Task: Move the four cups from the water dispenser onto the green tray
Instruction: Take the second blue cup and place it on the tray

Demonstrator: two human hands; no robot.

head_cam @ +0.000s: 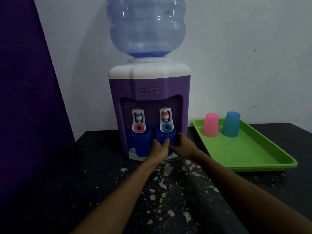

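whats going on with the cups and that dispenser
A person is clearing cups off the water dispenser. Both hands, left hand and right hand, are closed around the right blue cup under the tap. Another blue cup waits beside it. A pink cup and a light blue cup already stand upside down on the green tray.

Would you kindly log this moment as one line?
both hands gripping right dark blue cup | left dark blue cup on dispenser | pink cup, blue cup on green tray

two cups [221, 124] trayed (inverted); two docked [152, 139]
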